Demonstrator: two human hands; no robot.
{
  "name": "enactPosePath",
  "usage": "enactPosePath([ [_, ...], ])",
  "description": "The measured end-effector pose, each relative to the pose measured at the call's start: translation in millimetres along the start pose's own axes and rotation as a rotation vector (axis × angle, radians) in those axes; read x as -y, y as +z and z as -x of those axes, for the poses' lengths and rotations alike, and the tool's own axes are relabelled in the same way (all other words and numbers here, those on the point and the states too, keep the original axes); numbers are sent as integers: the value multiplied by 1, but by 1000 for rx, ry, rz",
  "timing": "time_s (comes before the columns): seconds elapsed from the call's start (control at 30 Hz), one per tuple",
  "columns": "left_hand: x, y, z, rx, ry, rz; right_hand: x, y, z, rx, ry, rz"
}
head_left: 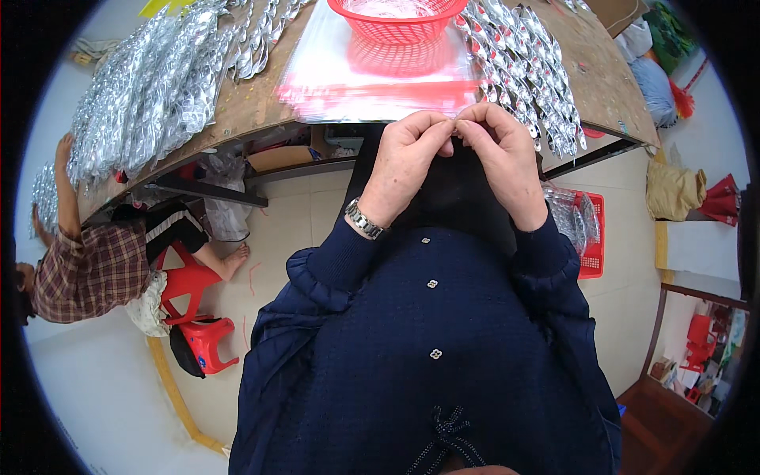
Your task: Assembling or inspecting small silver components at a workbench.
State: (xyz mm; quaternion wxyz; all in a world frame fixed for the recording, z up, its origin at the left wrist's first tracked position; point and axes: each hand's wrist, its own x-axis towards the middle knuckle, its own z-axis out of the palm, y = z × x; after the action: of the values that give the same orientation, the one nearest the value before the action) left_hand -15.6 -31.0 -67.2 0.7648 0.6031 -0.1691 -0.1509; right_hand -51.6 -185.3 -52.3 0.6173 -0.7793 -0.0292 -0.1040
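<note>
My left hand (402, 162), with a metal watch (364, 219) on its wrist, and my right hand (507, 162) meet just off the table's front edge. Thumbs and forefingers are pinched together, tip to tip. Whatever is between them is too small and covered to make out. Just beyond my fingertips lies a stack of clear plastic bags (356, 91) with a red band along its near edge. On the stack stands a red mesh basket (400, 30) holding whitish, thread-like material. Shiny silver twisted strips (546, 87) hang over the edge beside my right hand.
A large heap of silver twisted strips (154, 99) covers the wooden table's (261, 103) left side. Another person in a plaid shirt (103, 269) sits there, near red stools (214, 344). A red crate (592, 237) with clear plastic stands on the floor at right.
</note>
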Motion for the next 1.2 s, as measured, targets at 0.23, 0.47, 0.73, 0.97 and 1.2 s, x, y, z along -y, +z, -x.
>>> enactPosePath([
  [0.23,1,0,-1,-37,-9,60,0,0,0,8,-17,-89],
  [0.47,1,-1,-1,-37,-5,48,4,3,2,-6,-15,-74],
  [0.73,1,-1,-1,-37,-5,62,4,2,3,-11,-14,-163],
  [0.97,-1,0,1,-8,-3,16,6,2,3,-66,-10,-117],
  [1.2,-2,0,2,43,-2,-19,11,-5,2,-101,-31,-118],
])
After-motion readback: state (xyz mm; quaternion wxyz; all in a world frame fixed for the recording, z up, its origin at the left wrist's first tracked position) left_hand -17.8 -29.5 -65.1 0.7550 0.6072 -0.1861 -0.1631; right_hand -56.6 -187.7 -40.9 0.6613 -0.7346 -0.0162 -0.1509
